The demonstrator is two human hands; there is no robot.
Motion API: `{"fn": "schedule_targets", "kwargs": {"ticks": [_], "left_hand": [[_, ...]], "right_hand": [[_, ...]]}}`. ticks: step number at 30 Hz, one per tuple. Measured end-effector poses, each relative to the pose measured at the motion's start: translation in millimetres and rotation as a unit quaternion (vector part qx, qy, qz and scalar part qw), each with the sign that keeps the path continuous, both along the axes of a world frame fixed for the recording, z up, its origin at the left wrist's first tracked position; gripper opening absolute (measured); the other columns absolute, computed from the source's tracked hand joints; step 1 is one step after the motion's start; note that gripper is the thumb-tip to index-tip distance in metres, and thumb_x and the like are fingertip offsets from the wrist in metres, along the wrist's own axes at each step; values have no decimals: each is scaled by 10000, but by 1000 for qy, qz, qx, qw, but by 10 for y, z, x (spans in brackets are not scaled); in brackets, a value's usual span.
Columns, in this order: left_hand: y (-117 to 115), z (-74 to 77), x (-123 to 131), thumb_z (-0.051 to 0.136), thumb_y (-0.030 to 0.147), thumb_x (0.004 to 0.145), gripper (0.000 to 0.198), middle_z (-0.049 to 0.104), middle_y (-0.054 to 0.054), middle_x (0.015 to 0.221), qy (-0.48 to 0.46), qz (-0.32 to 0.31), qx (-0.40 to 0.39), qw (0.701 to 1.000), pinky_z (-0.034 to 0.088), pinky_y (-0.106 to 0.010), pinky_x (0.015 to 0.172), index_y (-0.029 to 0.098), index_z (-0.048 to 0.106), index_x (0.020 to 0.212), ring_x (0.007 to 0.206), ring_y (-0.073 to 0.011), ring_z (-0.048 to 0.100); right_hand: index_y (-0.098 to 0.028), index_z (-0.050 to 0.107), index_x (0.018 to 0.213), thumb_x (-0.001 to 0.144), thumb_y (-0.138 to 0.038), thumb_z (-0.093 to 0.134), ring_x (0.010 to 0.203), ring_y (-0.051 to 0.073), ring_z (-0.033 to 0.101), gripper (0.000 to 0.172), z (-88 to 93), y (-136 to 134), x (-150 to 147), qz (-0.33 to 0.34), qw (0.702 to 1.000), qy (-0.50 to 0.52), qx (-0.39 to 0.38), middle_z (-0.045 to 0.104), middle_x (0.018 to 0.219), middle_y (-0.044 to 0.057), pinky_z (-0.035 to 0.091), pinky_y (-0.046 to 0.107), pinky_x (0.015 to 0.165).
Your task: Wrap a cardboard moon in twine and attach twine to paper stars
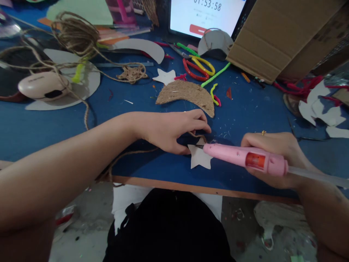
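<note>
A white paper star [201, 160] lies flat near the table's front edge. My left hand [170, 131] rests beside it, thumb at the star's left point and fingers bent above its top. Jute twine [136, 151] runs under that hand, and its end reaches the top of the star. My right hand [272, 145] is wrapped round a pink hot glue gun [234, 154]. The gun's nozzle points left and sits over the star, touching or almost touching it. A clear glue stick [313, 174] sticks out of the gun's back.
Behind my hands lies a twine-covered crescent [185, 92], with red-handled scissors [195, 70] past it. A twine-wrapped star [132, 72] and a twine bundle [76, 34] are at left. A cardboard box [280, 36] and a lit screen [204, 16] stand at the back.
</note>
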State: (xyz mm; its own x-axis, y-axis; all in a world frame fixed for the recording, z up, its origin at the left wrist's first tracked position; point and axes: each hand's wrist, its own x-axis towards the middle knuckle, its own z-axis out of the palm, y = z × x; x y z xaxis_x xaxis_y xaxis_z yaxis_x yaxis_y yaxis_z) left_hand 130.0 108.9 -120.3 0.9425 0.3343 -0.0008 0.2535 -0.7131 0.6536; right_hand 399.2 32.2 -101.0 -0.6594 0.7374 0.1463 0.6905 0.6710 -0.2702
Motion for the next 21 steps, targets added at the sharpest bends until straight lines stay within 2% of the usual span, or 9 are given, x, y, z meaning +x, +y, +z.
{"fn": "schedule_targets", "kwargs": {"ticks": [5, 11, 21], "left_hand": [[0, 5, 2, 657, 233, 756, 594, 460, -114, 1311, 4, -2, 6, 1000, 442, -309, 947, 231, 488, 1325, 1113, -226, 540], [-1, -6, -1, 654, 213, 767, 562, 445, -105, 1321, 10, -5, 17, 1000, 435, -283, 935, 222, 488, 1304, 1120, -217, 528], [-62, 68, -5, 593, 101, 820, 544, 409, -127, 1324, 28, -12, 12, 999, 378, -235, 1026, 74, 448, 1344, 1168, -185, 471]], "right_hand": [[-222, 438, 688, 841, -365, 461, 413, 106, 353, 211, -2, 11, 4, 15, 1000, 3, -3, 428, 512, -39, 247, 265, 462], [-227, 439, 677, 825, -341, 466, 428, 117, 371, 188, 7, -3, 15, -19, 1000, -10, 8, 437, 510, -36, 254, 272, 474], [-248, 451, 721, 860, -329, 480, 437, 118, 378, 163, 58, 42, 95, -4, 999, -40, 27, 444, 514, -61, 298, 263, 475]]}}
